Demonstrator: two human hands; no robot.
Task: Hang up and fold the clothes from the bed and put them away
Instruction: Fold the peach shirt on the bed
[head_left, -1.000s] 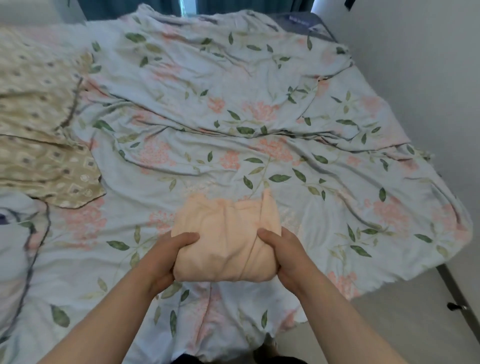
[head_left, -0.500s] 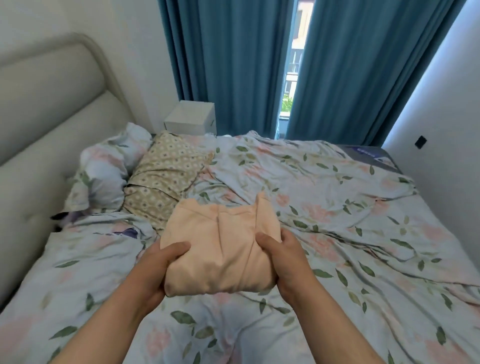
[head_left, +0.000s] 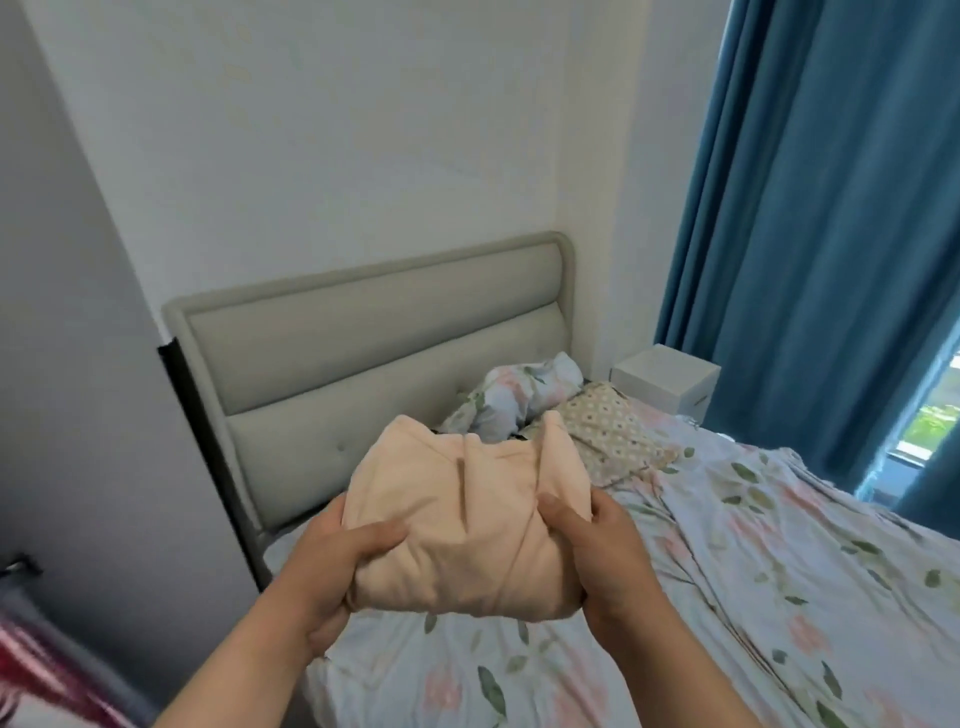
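1. Folded peach garment (head_left: 467, 525) held up above the bed (head_left: 753, 597), near the headboard (head_left: 363, 364).
2. Left hand (head_left: 332, 566): grip wrapped round garment's left side, thumb on top.
3. Right hand (head_left: 608, 551): grip holding its right side.
4. White box (head_left: 665, 379) beside pillows (head_left: 524, 395); contents hidden.

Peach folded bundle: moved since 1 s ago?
Yes. The peach bundle has swung left toward the headboard; it sat well right of the patterned pillow, now it overlaps it.

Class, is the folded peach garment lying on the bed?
No, the left hand and the right hand grip the garment by its sides, held up above the bed.
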